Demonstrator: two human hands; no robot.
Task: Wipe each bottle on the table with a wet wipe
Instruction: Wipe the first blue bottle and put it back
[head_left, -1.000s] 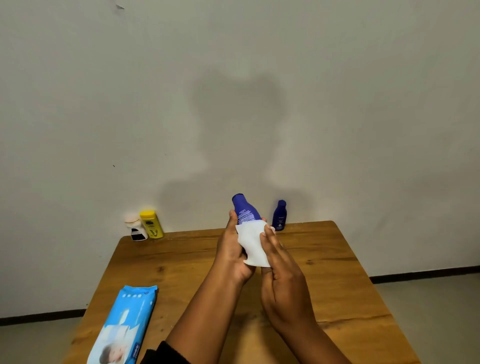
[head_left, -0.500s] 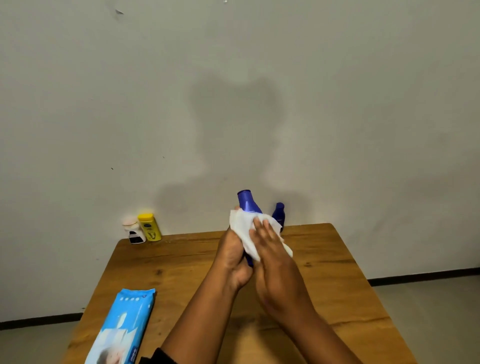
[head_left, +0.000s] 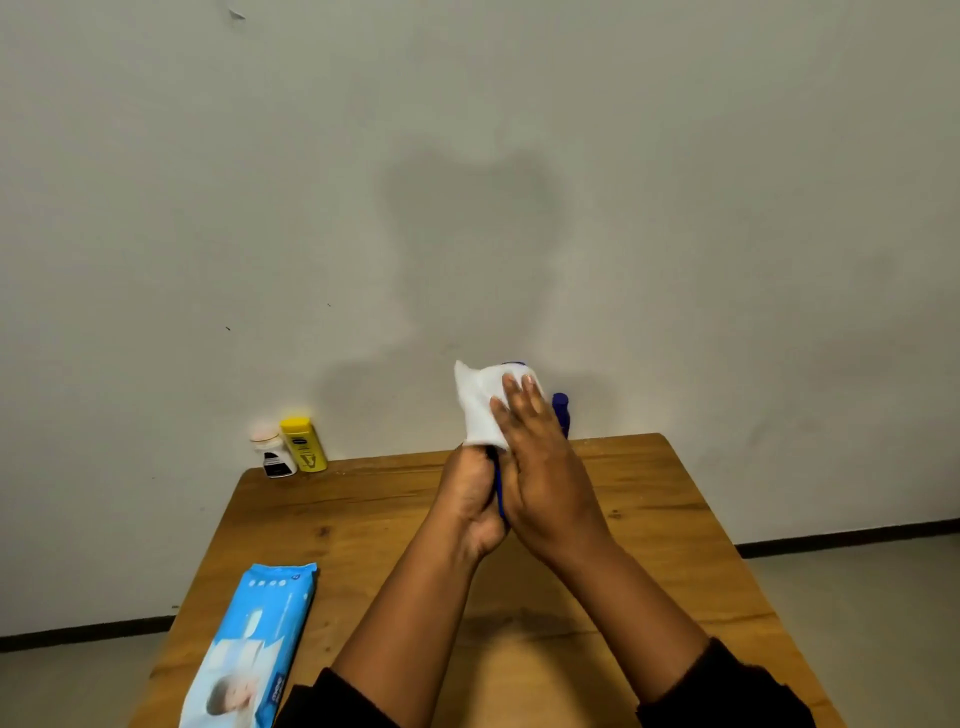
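Right hand (head_left: 545, 483) over wooden table (head_left: 675, 519), pale wall (head_left: 727, 208)

White wet wipe (head_left: 478, 408) wraps the top of the tall blue bottle (head_left: 500, 496), pressed under the right hand's (head_left: 545, 478) straight fingers (head_left: 519, 402); the left hand (head_left: 470, 499) grips it lower down. A small blue bottle (head_left: 561, 410) stands just behind those fingers. A yellow bottle (head_left: 304, 444) and a white bottle (head_left: 274, 454) stand well to their left.

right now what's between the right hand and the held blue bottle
A white wipe: the right hand presses it against the blue bottle that the left hand grips, in the head view.
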